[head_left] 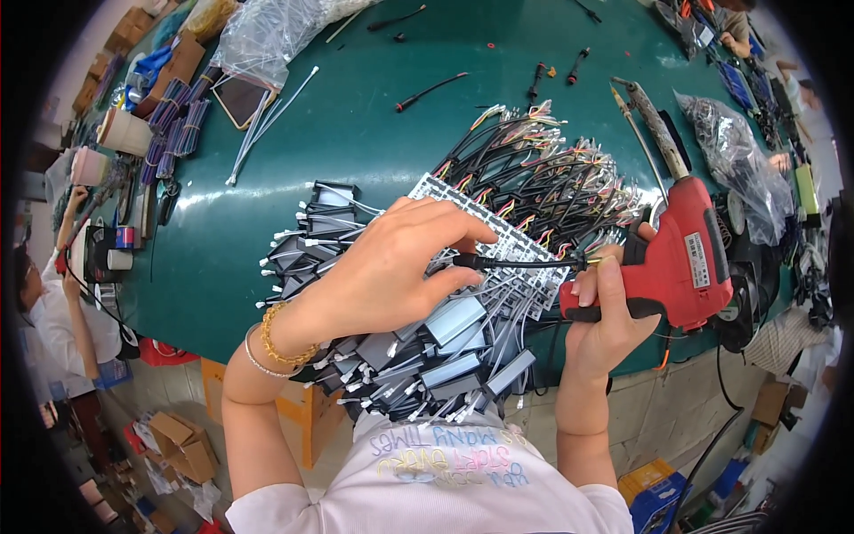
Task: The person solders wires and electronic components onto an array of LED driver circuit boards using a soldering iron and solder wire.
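My left hand [391, 267] pinches a thin black cable [520, 263] between thumb and fingers, holding it level over a white perforated panel [511, 245] on the green table [356, 125]. My right hand [609, 311] grips the handle of a red soldering gun [685, 254], whose long metal tip [654, 125] points away up the table. The cable's far end, with coloured wire ends, lies beside the gun's body. Under both hands lies a heap of several grey rectangular modules [445, 343] with white connectors.
A fan of black cables with coloured ends [543, 169] lies behind the panel. Clear plastic bags [267, 31] and white cable ties [267, 120] sit at the far left, another bag [734, 160] at the right. A person [53, 311] sits at the left edge; cardboard boxes [182, 445] stand on the floor.
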Tool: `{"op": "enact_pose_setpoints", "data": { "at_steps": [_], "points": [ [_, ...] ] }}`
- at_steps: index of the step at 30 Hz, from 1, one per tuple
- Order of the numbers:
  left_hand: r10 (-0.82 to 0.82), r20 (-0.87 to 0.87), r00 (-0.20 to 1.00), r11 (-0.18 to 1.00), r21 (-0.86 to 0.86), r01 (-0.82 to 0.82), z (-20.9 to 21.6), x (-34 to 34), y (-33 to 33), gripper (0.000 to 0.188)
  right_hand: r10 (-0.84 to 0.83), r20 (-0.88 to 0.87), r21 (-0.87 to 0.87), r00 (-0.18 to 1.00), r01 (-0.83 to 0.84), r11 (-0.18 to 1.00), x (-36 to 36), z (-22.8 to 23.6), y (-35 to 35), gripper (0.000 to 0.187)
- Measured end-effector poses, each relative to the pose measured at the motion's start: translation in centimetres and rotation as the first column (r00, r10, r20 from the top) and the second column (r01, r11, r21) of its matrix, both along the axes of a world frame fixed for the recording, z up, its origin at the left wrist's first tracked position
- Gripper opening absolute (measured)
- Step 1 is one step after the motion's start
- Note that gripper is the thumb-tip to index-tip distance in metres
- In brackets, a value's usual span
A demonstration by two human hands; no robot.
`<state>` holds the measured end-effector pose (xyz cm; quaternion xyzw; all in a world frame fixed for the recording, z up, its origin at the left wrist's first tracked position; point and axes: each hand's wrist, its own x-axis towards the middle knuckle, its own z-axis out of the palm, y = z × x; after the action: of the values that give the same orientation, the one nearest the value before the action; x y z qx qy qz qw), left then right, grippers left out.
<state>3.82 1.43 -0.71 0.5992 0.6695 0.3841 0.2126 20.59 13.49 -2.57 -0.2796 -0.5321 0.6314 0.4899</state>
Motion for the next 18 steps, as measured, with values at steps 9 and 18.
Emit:
{"op": "enact_pose_setpoints", "data": {
  "at_steps": [9,18],
  "points": [
    [0.051,0.052,0.997,0.998,0.046,-0.053,0.40,0.40,0.20,0.035,-0.011,0.012,0.019,1.000,0.010,1.000,0.20,-0.24,0.27,0.046],
    [0.083,0.047,0.995,0.988,0.126,-0.088,0.64,0.33,-0.14,0.040,-0.016,0.002,0.026,1.000,0.015,1.000,0.30,-0.31,0.44,0.046]
  ]
}}
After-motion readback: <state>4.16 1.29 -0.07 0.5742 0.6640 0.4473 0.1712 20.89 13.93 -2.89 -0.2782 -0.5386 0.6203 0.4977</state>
